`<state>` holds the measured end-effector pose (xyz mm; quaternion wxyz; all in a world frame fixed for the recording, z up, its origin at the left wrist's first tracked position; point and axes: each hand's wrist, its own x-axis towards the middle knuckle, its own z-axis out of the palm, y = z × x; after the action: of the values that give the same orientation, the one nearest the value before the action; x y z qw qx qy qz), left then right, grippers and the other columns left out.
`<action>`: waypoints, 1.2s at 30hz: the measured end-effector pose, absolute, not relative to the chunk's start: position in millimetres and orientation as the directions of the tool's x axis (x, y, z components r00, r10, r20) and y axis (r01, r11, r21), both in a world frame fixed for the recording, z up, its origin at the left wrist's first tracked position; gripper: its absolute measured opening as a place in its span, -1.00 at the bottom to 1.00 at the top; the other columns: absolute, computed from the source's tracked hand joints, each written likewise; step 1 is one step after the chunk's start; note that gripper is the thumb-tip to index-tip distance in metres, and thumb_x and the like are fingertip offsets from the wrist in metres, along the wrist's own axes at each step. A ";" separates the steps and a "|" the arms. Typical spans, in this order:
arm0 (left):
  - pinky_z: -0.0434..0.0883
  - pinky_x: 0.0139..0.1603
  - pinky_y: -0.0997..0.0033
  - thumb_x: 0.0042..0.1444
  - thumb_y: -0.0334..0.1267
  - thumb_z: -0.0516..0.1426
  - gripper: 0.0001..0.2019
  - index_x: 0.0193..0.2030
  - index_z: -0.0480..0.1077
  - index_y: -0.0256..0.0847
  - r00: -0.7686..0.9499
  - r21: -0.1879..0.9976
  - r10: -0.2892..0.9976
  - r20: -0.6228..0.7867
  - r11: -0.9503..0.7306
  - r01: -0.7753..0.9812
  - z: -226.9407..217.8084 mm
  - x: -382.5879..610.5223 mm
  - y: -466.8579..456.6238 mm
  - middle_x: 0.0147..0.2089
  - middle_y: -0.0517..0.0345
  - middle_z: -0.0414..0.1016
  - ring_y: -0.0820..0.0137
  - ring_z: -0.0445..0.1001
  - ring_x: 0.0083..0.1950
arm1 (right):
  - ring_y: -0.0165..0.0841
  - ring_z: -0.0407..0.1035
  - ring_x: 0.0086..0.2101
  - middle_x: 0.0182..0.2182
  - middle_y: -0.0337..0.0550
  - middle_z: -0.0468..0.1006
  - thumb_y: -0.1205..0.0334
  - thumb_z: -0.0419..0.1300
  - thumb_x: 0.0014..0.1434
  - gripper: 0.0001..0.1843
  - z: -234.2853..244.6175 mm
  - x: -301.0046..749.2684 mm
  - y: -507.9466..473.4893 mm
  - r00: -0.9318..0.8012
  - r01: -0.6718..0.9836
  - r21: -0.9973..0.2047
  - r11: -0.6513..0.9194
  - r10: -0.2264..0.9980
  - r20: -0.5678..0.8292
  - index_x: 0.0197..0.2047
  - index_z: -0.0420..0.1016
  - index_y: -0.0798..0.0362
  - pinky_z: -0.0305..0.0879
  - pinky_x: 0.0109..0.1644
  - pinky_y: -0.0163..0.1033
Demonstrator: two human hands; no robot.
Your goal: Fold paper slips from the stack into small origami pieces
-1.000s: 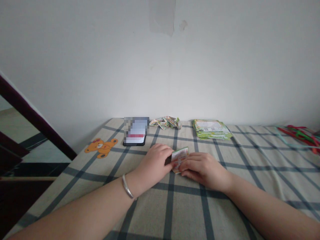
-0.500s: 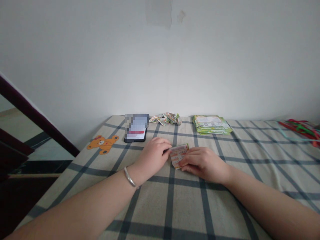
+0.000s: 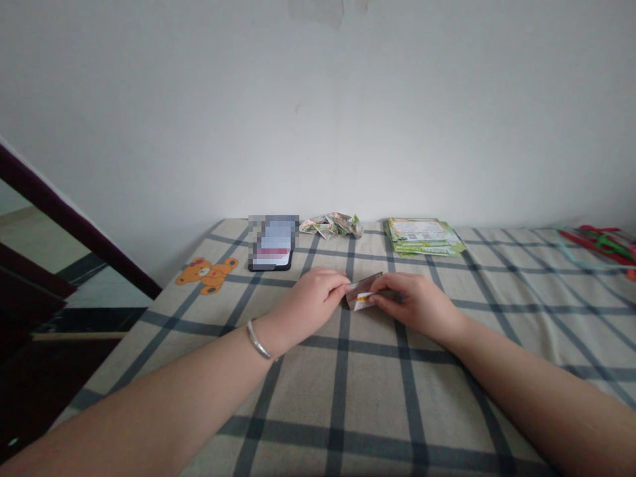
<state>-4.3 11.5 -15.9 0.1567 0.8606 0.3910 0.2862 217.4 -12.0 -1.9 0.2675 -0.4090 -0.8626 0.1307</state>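
We pinch a small folded piece of printed paper [image 3: 364,293] between both hands. Our left hand [image 3: 313,303] is closed on its left end with the thumb and fingertips, and our right hand [image 3: 418,303] is closed on its right end the same way. The paper is tilted, with its far edge a little higher, and it sits just above the beige cloth with dark grey checks [image 3: 348,387], in the middle and a bit toward the far side. Both hands rest low on the cloth. A thin silver bangle [image 3: 258,340] goes around our left wrist. Past the left hand lies a black phone [image 3: 272,243] with its screen blurred out. Just beside the phone, to the right, is a little heap of folded colourful papers [image 3: 332,225]. Further right is a flat stack of green and white leaflets [image 3: 423,237]. An orange teddy bear picture [image 3: 207,273] is printed on the cloth near its left edge. Far off at the right edge lie some red and green strips [image 3: 603,240]. A plain white wall [image 3: 318,119] stands behind it all.
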 end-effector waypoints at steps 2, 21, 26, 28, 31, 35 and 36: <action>0.38 -0.05 0.36 0.30 -0.31 0.00 -0.76 -0.18 0.51 -0.19 0.524 0.545 0.786 0.328 -0.610 0.575 -13.3 -2.4 8.8 -0.18 0.12 0.55 0.36 0.49 -0.11 | -0.33 0.46 -0.23 -0.22 -0.13 0.56 0.29 0.18 0.22 -0.92 -3.1 217.2 -10.2 -0.514 0.592 -0.433 0.680 0.732 0.447 -0.22 0.50 0.01 0.38 -0.19 -0.24; 0.35 -0.19 0.43 0.22 -0.18 0.12 -0.84 -0.20 0.50 -0.15 0.514 0.587 0.787 0.341 -0.605 0.538 -9.4 4.8 -5.2 -0.27 0.17 0.54 0.39 0.46 -0.22 | -0.28 0.34 -0.25 -0.33 -0.15 0.55 0.32 0.20 0.21 -0.98 -0.6 212.2 -10.9 -0.489 0.618 -0.345 0.706 0.689 0.534 -0.27 0.45 0.02 0.25 -0.13 -0.16; 0.36 -0.22 0.43 0.20 -0.25 0.11 -0.85 -0.25 0.51 -0.15 0.490 0.597 0.819 0.299 -0.561 0.573 -8.8 5.5 -5.5 -0.29 0.19 0.57 0.39 0.48 -0.25 | -0.32 0.37 -0.28 -0.34 -0.15 0.52 0.34 0.17 0.21 -0.96 -6.6 211.4 -8.1 -0.490 0.566 -0.418 0.710 0.698 0.522 -0.29 0.44 0.02 0.30 -0.20 -0.21; 0.36 -0.24 0.43 0.20 -0.24 0.10 -0.84 -0.25 0.52 -0.15 0.491 0.597 0.823 0.285 -0.553 0.581 -8.8 5.3 -5.3 -0.29 0.18 0.57 0.39 0.49 -0.26 | -0.32 0.38 -0.28 -0.34 -0.15 0.52 0.35 0.18 0.20 -0.95 -8.4 211.3 -7.1 -0.487 0.551 -0.434 0.713 0.696 0.527 -0.28 0.43 0.02 0.31 -0.19 -0.22; 0.35 -0.28 0.45 0.20 -0.23 0.11 -0.85 -0.25 0.52 -0.15 0.495 0.608 0.825 0.271 -0.546 0.577 -9.0 4.9 -4.8 -0.30 0.19 0.58 0.41 0.49 -0.29 | -0.32 0.39 -0.27 -0.34 -0.15 0.52 0.34 0.19 0.20 -0.96 -9.5 211.4 -6.1 -0.491 0.544 -0.431 0.720 0.690 0.532 -0.28 0.43 0.02 0.31 -0.19 -0.22; 0.34 -0.29 0.45 0.21 -0.21 0.10 -0.84 -0.25 0.52 -0.15 0.493 0.607 0.826 0.275 -0.546 0.577 -9.4 4.8 -4.6 -0.30 0.20 0.57 0.41 0.48 -0.31 | -0.32 0.39 -0.27 -0.34 -0.14 0.52 0.34 0.18 0.20 -0.96 -9.5 211.0 -5.9 -0.496 0.549 -0.416 0.725 0.683 0.537 -0.28 0.43 0.01 0.31 -0.18 -0.22; 0.34 -0.29 0.45 0.21 -0.21 0.10 -0.83 -0.25 0.52 -0.15 0.490 0.610 0.827 0.275 -0.544 0.576 -9.5 4.8 -4.7 -0.30 0.19 0.57 0.41 0.48 -0.31 | -0.32 0.39 -0.27 -0.34 -0.15 0.52 0.34 0.18 0.20 -0.96 -9.5 210.7 -5.8 -0.494 0.550 -0.414 0.725 0.683 0.538 -0.29 0.42 0.02 0.31 -0.18 -0.22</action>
<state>4.8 -4.7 -9.5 0.2253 0.8333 0.4208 0.2788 210.7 -5.8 -9.5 0.3524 -0.3588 -0.8592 0.0938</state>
